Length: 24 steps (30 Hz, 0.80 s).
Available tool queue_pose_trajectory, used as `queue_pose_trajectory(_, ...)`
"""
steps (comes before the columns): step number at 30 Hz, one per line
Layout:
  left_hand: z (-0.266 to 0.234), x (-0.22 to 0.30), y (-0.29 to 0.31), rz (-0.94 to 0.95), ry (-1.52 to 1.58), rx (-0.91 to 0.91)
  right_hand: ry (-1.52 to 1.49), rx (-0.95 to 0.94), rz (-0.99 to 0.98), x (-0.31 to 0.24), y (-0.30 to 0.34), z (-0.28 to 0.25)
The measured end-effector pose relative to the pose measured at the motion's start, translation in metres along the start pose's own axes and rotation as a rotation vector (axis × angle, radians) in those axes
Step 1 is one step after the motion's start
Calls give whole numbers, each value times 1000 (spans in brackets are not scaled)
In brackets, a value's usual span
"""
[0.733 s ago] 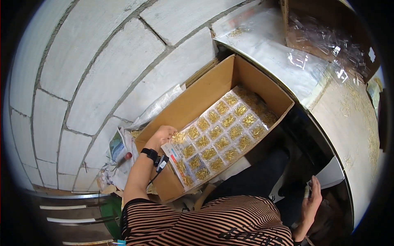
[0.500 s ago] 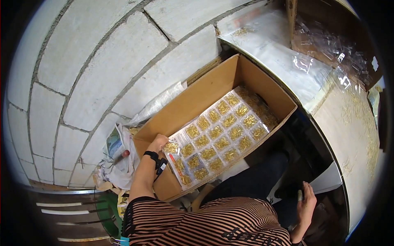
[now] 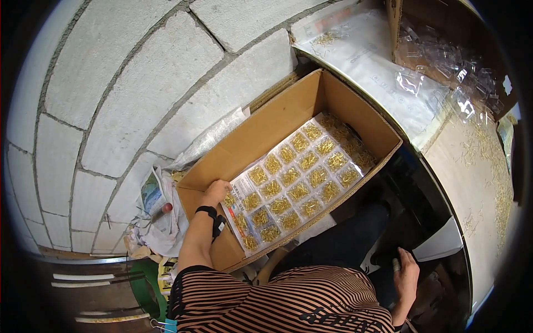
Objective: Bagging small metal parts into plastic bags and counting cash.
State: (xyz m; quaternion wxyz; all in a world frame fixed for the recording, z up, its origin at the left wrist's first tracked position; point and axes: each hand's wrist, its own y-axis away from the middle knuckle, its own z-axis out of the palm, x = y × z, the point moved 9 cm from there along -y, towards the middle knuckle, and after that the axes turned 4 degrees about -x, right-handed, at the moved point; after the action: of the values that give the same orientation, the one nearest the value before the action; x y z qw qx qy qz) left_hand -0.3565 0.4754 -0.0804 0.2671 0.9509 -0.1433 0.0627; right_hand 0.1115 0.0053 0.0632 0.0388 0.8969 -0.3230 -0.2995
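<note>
A large cardboard box (image 3: 252,141) holds rows of small clear cases of gold-coloured pins (image 3: 298,192), laid on a printed sheet. My left hand (image 3: 218,191), with a black band on its wrist, reaches into the box's left end. Its curled fingers are on a small clear case of gold pins (image 3: 228,200) at the end of a row, partly covered by them. Away from the box, my right hand (image 3: 407,275) hangs low at the right, fingers loosely apart, holding nothing I can see. A pale wrap circles one of its digits.
Right of the box, a table (image 3: 463,177) bears scattered gold pins. A second carton (image 3: 444,33) there contains clear empty cases. Pale block wall (image 3: 161,72) rises behind. Left of the box lie crumpled bags (image 3: 166,213) and a green bin (image 3: 145,288).
My left hand has lowered the small case from a tilted hold to the end of the row. My right hand has shifted slightly left.
</note>
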Motion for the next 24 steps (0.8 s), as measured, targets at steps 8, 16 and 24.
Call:
queue_pose_trajectory(8,-19,73,-5,142,-143,147,19,116,-12,13,18,-16)
queue_pose_trajectory(16,-97,259,35,519,150,243,-10,540,-121,15,34,-91)
queue_pose_trajectory(24,-101,542,67,1048,735,44,252,586,-1,43,35,-182)
